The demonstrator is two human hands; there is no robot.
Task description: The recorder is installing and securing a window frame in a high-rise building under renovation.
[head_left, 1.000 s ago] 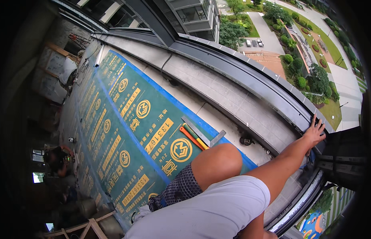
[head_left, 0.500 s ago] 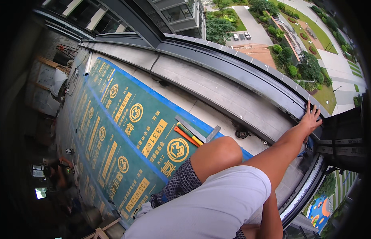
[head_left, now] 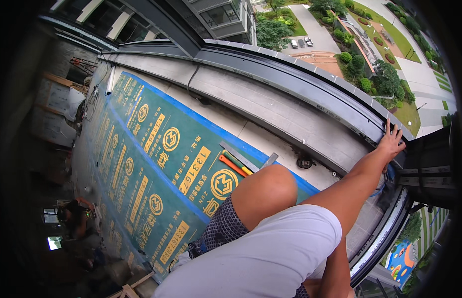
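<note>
My left hand [head_left: 391,142] reaches across to the far right and rests on the dark metal window frame [head_left: 335,113], close to its corner. Its fingers are spread, and nothing shows in its grasp. Only the forearm of my right arm [head_left: 338,265] appears at the lower right; the hand is out of the picture. Left of my bent knee [head_left: 270,191] lies a grey metal square [head_left: 241,157], partly hidden by the knee. Beside it are a tool with an orange handle [head_left: 232,164] and another with a green and yellow handle [head_left: 237,162].
Green printed floor sheeting [head_left: 156,134] with blue tape spreads leftward. A grey sill ledge [head_left: 250,102] runs along the window, and a small dark object [head_left: 305,163] sits below it. Beyond the frame the ground drops to a garden [head_left: 360,64]. Another person [head_left: 79,218] is at the dim left.
The view has shifted slightly. My left hand has moved a little up along the frame corner, its fingers still spread. The tools lie as before.
</note>
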